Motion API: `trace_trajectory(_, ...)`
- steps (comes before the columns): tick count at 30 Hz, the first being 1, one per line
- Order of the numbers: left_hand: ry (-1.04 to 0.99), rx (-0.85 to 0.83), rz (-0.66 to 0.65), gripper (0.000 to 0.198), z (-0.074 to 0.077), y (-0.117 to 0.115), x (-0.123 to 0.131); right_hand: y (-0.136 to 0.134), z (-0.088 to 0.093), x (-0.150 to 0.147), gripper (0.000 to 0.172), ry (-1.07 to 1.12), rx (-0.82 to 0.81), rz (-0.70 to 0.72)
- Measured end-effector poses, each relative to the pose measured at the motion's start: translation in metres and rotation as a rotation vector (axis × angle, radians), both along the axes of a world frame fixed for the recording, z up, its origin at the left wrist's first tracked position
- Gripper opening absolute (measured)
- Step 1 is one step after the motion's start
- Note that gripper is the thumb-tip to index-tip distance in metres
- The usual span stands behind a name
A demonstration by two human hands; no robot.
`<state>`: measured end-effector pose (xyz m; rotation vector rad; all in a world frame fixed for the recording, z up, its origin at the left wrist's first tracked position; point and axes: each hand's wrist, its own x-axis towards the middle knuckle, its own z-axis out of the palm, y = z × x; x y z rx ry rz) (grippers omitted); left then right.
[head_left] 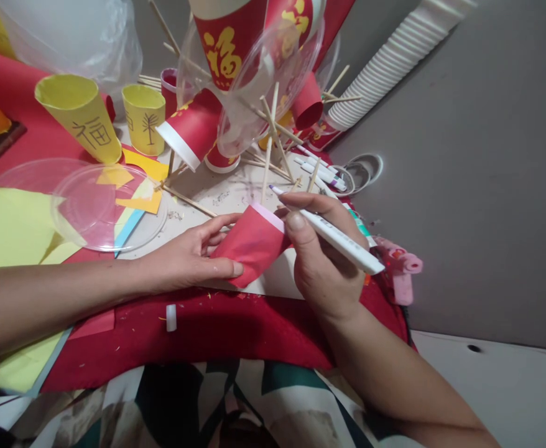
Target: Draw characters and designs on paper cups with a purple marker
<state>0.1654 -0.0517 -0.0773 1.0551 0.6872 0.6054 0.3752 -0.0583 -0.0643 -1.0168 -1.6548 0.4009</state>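
My left hand (208,252) is closed around a red paper cup (249,242) with a pale pink rim, its thumb lying along the near side. The cup is tilted, with its rim pointing away from me. In my right hand (326,255) is a white marker (341,239), gripped like a pen. The marker is uncapped and its purple tip points up and left, just past the cup's rim and apart from its side. A small white cap (171,318) lies on the red cloth (235,330) in front of me.
Yellow paper cylinders (89,124) with drawn marks stand at the back left. A structure of red cups (229,46), clear plastic lids (109,208) and wooden sticks (273,143) fills the middle. Further right are several markers (324,171), a pink glue gun (401,264) and stacked white cups (385,65).
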Motion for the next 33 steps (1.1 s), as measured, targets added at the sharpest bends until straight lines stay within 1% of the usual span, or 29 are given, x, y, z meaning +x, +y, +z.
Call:
trace_trajectory(2, -0.027, -0.007, -0.022, 0.094, -0.001, 0.0, 0.0, 0.0, 0.0, 0.0, 0.016, -0.021, 0.039, -0.044)
trace_trajectory(4, -0.049, -0.021, -0.042, 0.094, 0.001, 0.0, 0.0, -0.001, 0.001, 0.0, 0.016, -0.038, 0.07, -0.067)
trace_trajectory(9, -0.113, -0.155, -0.013, 0.075, 0.006, -0.001, 0.002, -0.006, -0.002, -0.003, 0.016, -0.024, 0.119, -0.06)
trace_trajectory(14, -0.216, -0.146, -0.017, 0.051, 0.004, -0.001, 0.006, -0.013, -0.003, -0.008, 0.015, 0.041, 0.084, -0.004)
trace_trajectory(17, -0.237, -0.162, -0.058, 0.052, 0.001, -0.001, 0.007, -0.013, -0.003, -0.01, 0.015, 0.069, 0.128, 0.015)
trace_trajectory(20, -0.234, -0.168, -0.081, 0.05, -0.001, 0.0, 0.006, -0.011, -0.002, -0.011, 0.016, 0.052, 0.161, 0.023)
trace_trajectory(24, -0.217, -0.186, -0.052, 0.043, 0.0, 0.0, 0.004, -0.009, 0.001, -0.009, 0.019, -0.042, 0.147, 0.001)
trace_trajectory(28, -0.184, -0.197, -0.033, 0.046, 0.0, 0.001, 0.003, -0.008, 0.003, -0.007, 0.02, -0.056, 0.152, -0.003)
trace_trajectory(30, -0.208, -0.22, -0.037, 0.046, -0.001, 0.002, 0.003, -0.008, 0.002, -0.008, 0.021, -0.048, 0.147, 0.01)
trace_trajectory(33, -0.284, -0.243, -0.032, 0.041, -0.002, 0.003, 0.004, -0.007, 0.0, -0.008, 0.023, -0.026, 0.156, 0.01)
